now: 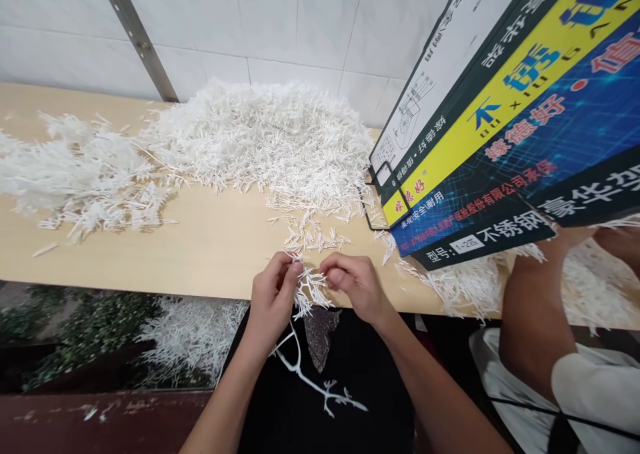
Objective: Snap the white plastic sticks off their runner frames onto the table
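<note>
looks to be picking over a white, many-pronged, plastic-looking sprig [311,290], held up just below the centre of the frame, by the near edge of a pale tan, smooth tabletop [215,261]. pinched at its upper left by the bare left hand [273,291], with thumb and forefinger closed on it and no gap showing. met at its right side by the bare right hand [357,286], with thumb and forefinger nearly together; cannot tell whether gripping a prong or only touching.

seems, as a judgement, to be at the step of plucking prongs off. calls next for a steady left pinch and a light right one on a single prong, pulled clear without bending the rest.

followed below, at lower centre, by a thin, white, forked branch [299,367] over black clothing [300,434]; cannot tell whether joined to the sprig.

strewn just above the hands with short, white, stick-like pieces [316,233], rising into a large, white, bristly heap [270,141] at upper centre. spread at the left with a looser, white, tangled heap [85,167]. bounded at upper right by a large, yellow, blue and black printed box [500,141], with a co-worker's bare forearm [535,301] below it, at lower right.
</note>
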Available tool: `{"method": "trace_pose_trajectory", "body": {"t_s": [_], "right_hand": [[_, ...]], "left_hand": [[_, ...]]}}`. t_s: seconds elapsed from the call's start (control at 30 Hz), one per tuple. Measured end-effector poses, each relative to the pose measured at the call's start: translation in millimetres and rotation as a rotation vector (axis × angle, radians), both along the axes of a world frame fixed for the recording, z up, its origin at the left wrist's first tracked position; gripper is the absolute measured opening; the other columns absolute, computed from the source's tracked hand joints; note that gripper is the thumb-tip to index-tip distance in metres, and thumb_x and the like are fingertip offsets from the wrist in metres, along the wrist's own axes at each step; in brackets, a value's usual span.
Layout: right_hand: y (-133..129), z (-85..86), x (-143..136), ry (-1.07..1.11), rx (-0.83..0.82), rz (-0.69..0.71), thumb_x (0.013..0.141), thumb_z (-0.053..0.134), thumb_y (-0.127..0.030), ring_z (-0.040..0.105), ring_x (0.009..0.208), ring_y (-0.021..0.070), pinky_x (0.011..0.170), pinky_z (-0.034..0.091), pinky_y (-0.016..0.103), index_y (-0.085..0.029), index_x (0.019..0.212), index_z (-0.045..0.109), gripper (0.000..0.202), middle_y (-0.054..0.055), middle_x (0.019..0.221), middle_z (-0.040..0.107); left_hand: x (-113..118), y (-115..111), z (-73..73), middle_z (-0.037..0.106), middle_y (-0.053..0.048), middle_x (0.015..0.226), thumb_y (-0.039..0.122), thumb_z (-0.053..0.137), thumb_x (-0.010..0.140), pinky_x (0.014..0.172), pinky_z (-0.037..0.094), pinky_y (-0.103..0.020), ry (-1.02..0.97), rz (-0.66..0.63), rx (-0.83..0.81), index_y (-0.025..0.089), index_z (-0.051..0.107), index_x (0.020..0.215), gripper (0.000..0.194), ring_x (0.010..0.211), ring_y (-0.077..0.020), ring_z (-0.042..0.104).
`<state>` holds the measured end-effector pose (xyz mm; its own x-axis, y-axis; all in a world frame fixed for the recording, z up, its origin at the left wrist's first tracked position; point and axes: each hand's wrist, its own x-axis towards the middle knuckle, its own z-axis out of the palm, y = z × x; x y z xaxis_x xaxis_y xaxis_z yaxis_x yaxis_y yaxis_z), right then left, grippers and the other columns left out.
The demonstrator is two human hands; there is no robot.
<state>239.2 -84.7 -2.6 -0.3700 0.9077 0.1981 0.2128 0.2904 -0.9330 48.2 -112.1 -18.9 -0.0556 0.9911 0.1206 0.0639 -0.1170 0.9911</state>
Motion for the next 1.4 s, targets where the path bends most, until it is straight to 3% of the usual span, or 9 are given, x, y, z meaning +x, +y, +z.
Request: {"method": "trace_pose_trajectory", "body": {"t_s": [0.17,0.33,0.5,0.67,0.77,1.03,1.13,1.27,1.4], "right_hand": [[3.5,4.3,-4.4,-0.207,0.013,0.005,0.098,0.065,-0.045,0.050,0.059,0.0130,0.058,0.035,0.026,-0.018,0.075,0.070,0.035,-0.001,0.063,0.059],[10.4,-5.6,-2.7,-0.118,0.018,-0.358,0.099,0.060,-0.045,0.047,0.051,0.0134,0.053,0.034,0.026,-0.018,0.065,0.064,0.043,-0.001,0.053,0.052],[18.2,-16.3,4.5,0.077,0.022,-0.717,0.101,0.056,-0.053,0.047,0.052,0.0133,0.050,0.034,0.026,-0.019,0.070,0.059,0.046,0.001,0.062,0.057],[17.1,-7.6,-3.7,-0.098,0.104,-0.565,0.099,0.064,-0.045,0.066,0.080,0.0191,0.074,0.051,0.030,-0.019,0.107,0.071,0.027,0.006,0.094,0.073],[10.6,1.7,-8.1,-0.184,0.198,-0.497,0.103,0.059,-0.040,0.066,0.088,0.0198,0.082,0.052,0.033,-0.021,0.128,0.067,0.032,0.009,0.118,0.071],[6.7,8.6,-8.1,-0.254,0.172,-0.081,0.104,0.061,-0.040,0.067,0.103,0.0200,0.086,0.050,0.031,-0.026,0.121,0.072,0.024,0.004,0.117,0.071],[11.0,3.6,-7.0,-0.171,0.141,-0.003,0.103,0.063,-0.036,0.067,0.092,0.0187,0.078,0.049,0.030,-0.025,0.106,0.076,0.017,0.003,0.101,0.074],[18.0,-8.8,0.9,0.144,0.053,-0.261,0.100,0.067,-0.038,0.060,0.069,0.0153,0.063,0.044,0.028,-0.021,0.082,0.070,0.026,0.002,0.078,0.066],[21.9,-17.6,5.8,0.470,-0.047,-0.550,0.102,0.061,-0.047,0.044,0.054,0.0110,0.050,0.035,0.025,-0.022,0.080,0.059,0.034,0.000,0.077,0.057]], "left_hand": [[2.8,-2.0,-1.1,0.054,0.006,0.070,0.034,0.052,0.104,0.060,0.034,-0.020,0.217,-0.014,0.106,0.021,0.060,0.095,0.017,0.060,-0.0080,0.046],[7.4,-1.0,-3.0,0.050,0.007,0.062,0.023,0.052,0.100,0.057,0.031,-0.020,0.405,0.036,0.185,0.021,0.062,0.092,0.013,0.054,-0.0078,0.043],[6.4,0.3,-2.6,0.046,0.008,0.058,0.028,0.052,0.100,0.052,0.028,-0.021,0.354,0.178,0.097,0.021,0.059,0.085,0.018,0.050,-0.0082,0.039],[1.6,1.8,-0.7,0.046,0.008,0.058,0.034,0.053,0.102,0.052,0.029,-0.021,0.301,0.116,0.045,0.021,0.054,0.080,0.025,0.051,-0.0087,0.041],[1.7,1.9,-0.3,0.045,0.008,0.058,0.036,0.052,0.102,0.053,0.029,-0.022,0.282,0.090,0.036,0.022,0.053,0.081,0.025,0.051,-0.0089,0.041],[0.2,-0.1,0.0,0.049,0.007,0.062,0.039,0.052,0.104,0.056,0.031,-0.022,0.240,-0.001,0.029,0.022,0.058,0.089,0.024,0.055,-0.0090,0.043],[-2.9,1.8,1.8,0.050,0.007,0.063,0.041,0.053,0.103,0.056,0.031,-0.022,0.242,-0.089,-0.006,0.022,0.059,0.088,0.025,0.056,-0.0092,0.043],[-7.1,3.6,1.3,0.043,0.007,0.059,0.038,0.056,0.101,0.055,0.027,-0.024,0.243,-0.147,-0.019,0.020,0.057,0.079,0.028,0.055,-0.0094,0.039],[-8.0,1.3,-2.9,0.042,0.006,0.059,0.039,0.056,0.100,0.055,0.026,-0.024,0.184,-0.097,-0.036,0.020,0.060,0.080,0.028,0.055,-0.0100,0.037]]}}
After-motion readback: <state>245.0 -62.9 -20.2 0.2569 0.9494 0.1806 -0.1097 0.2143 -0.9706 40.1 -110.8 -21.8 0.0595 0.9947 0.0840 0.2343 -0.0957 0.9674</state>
